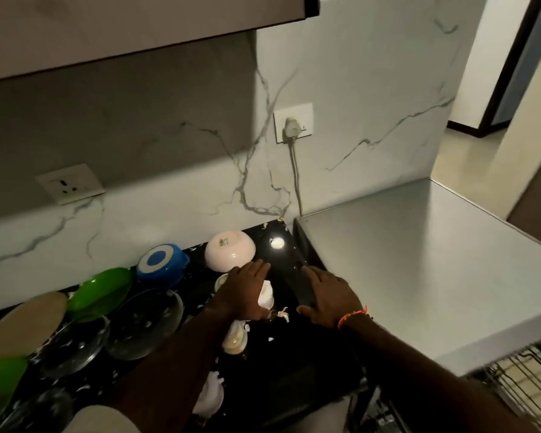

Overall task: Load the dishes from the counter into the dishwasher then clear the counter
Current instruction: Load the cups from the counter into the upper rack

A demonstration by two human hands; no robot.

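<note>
Lying on counter: dishes crowd the black speckled counter [281,348], which is littered with white scraps.
Pink bowl: the pale pink bowl [230,254] sits upside down near the marble wall, a sticker on its base.
Blue bowl: the blue bowl [161,265] is also inverted, just left of the pink one.
Green plates: one green plate [102,293] leans left of the blue bowl; another green plate [0,385] shows at the left edge.
Glass plates: two clear glass plates [146,323] lie flat, flecked with white.
Left hand: the left hand [245,290] is palm down, fingers straight, tips touching the pink bowl, covering a white object.
Right hand: the right hand [328,296] lies flat, fingers extended, against the dishwasher's [419,260] dark side edge.
Rack: a wire rack [525,382] shows lower right.
</note>
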